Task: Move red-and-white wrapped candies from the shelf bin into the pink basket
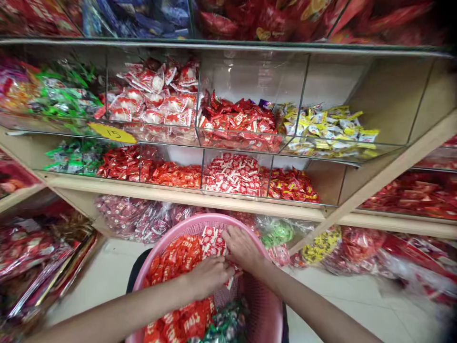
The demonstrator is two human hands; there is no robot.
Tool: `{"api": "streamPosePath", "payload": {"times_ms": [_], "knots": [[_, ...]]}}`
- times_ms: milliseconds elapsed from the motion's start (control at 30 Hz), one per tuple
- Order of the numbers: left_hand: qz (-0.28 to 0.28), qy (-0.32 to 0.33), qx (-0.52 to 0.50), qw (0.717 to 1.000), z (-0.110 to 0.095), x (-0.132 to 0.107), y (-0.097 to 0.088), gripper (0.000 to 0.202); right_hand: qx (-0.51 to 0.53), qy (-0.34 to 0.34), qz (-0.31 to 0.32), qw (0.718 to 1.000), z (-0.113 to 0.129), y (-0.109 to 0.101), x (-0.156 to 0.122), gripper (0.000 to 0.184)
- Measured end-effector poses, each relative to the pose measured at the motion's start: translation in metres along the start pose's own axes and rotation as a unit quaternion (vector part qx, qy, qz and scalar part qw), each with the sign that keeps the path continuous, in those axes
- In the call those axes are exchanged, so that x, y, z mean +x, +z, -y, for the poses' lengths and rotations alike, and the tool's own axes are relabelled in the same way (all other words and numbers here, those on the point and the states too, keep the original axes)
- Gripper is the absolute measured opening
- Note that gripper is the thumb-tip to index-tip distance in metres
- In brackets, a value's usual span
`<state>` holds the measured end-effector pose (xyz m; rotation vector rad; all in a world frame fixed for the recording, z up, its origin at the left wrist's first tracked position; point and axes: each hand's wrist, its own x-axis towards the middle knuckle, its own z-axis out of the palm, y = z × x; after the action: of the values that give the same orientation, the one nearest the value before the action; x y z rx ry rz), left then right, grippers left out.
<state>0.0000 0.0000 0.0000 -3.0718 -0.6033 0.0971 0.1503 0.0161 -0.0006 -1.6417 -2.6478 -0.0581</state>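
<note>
A pink plastic basket (266,314) sits low in front of me, filled with orange-red candy packets (174,259), red-and-white wrapped candies (212,240) and a few green ones (224,326). My left hand (209,274) reaches in from the lower left, fingers closed on red-and-white candies. My right hand (244,247) comes from the lower right, its fingers curled down onto the same heap of red-and-white candies. Both hands meet at the basket's middle.
Clear-fronted shelf bins hold candy: red-and-white packets (157,95), red ones (239,119), yellow ones (324,128), green ones (64,97). A yellow price tag (112,133) reads 15. Bagged sweets (143,216) lie on the white floor (357,295) under the shelf.
</note>
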Motion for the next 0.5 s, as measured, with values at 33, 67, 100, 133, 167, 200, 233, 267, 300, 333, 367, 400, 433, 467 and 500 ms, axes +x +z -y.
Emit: {"api": "streamPosePath", "payload": {"times_ms": [33,67,100,133,167,200,233,267,300,333,367,400,433,467,500], "knots": [[-0.001,0.003,0.005,1.0,-0.001,0.004,0.004,0.028,0.004,0.0,0.001,1.0,-0.002,-0.002,-0.001,0.047],[-0.002,0.006,0.012,1.0,-0.001,0.008,0.009,0.028,0.009,0.001,0.0,1.0,-0.004,-0.003,-0.003,0.044],[-0.003,0.008,0.019,1.0,-0.002,0.011,0.013,0.029,0.014,0.001,-0.004,1.0,-0.006,-0.005,-0.004,0.041],[-0.002,0.01,0.027,1.0,-0.003,0.014,0.016,0.028,0.019,0.001,-0.009,1.0,-0.008,-0.007,-0.006,0.039],[-0.002,0.01,0.036,0.999,-0.004,0.017,0.02,0.028,0.024,0.001,-0.018,1.0,-0.01,-0.009,-0.009,0.037],[0.0,0.011,0.046,0.999,-0.005,0.018,0.023,0.027,0.03,0.001,-0.028,0.999,-0.012,-0.011,-0.011,0.036],[0.002,0.011,0.056,0.998,-0.007,0.02,0.026,0.026,0.036,0.0,-0.039,0.999,-0.014,-0.012,-0.013,0.036],[0.002,0.012,0.064,0.998,-0.008,0.02,0.029,0.026,0.041,-0.001,-0.049,0.998,-0.016,-0.013,-0.015,0.035],[0.0,0.013,0.07,0.997,-0.009,0.021,0.031,0.025,0.046,0.0,-0.058,0.997,-0.018,-0.014,-0.017,0.034],[-0.004,0.014,0.074,0.997,-0.009,0.021,0.034,0.024,0.051,0.001,-0.065,0.997,-0.02,-0.015,-0.018,0.033],[-0.009,0.013,0.077,0.997,-0.01,0.021,0.035,0.023,0.055,0.004,-0.07,0.996,-0.021,-0.016,-0.02,0.032],[-0.012,0.013,0.081,0.997,-0.011,0.021,0.037,0.023,0.059,0.007,-0.075,0.995,-0.023,-0.016,-0.02,0.031],[-0.012,0.012,0.084,0.996,-0.011,0.021,0.037,0.022,0.062,0.009,-0.079,0.995,-0.024,-0.016,-0.021,0.03],[-0.009,0.011,0.089,0.996,-0.011,0.021,0.037,0.022,0.066,0.011,-0.082,0.994,-0.025,-0.017,-0.021,0.03],[-0.004,0.006,0.092,0.996,-0.012,0.021,0.037,0.023,0.069,0.012,-0.084,0.994,-0.026,-0.017,-0.021,0.03]]}}
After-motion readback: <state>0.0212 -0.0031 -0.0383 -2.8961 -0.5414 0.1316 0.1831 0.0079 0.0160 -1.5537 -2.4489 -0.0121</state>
